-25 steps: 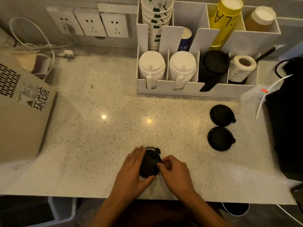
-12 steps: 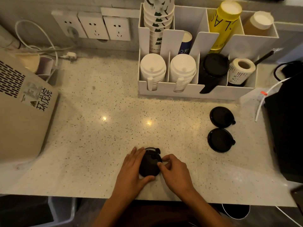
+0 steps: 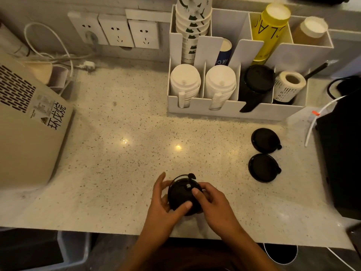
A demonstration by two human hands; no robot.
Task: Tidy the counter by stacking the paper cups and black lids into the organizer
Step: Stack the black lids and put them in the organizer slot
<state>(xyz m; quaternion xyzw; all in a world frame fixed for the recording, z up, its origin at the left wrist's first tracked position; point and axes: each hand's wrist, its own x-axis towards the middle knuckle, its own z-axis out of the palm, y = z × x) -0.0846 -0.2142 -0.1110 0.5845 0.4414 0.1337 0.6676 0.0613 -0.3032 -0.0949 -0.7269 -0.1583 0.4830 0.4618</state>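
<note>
A stack of black lids (image 3: 181, 196) sits near the counter's front edge, held between both hands. My left hand (image 3: 162, 208) wraps its left side, thumb across the front. My right hand (image 3: 213, 204) grips the right side with a fingertip on the top lid. Two loose black lids (image 3: 264, 140) (image 3: 262, 167) lie flat to the right. The white organizer (image 3: 234, 112) stands at the back, holding white lids (image 3: 185, 81), more white lids (image 3: 219, 81), a black lid stack (image 3: 257, 79) and stacked paper cups (image 3: 192, 26).
A beige machine (image 3: 29, 133) fills the left side. A black appliance (image 3: 343, 153) stands at the right with a white tube. Wall sockets (image 3: 117, 32) and cables are at the back left. A label roll (image 3: 288, 85), yellow cups (image 3: 269, 30) and brown cups sit in the organizer.
Both hands have closed further round the black lid stack and tilted it so its top faces the camera; the loose lids on the right have not moved.
</note>
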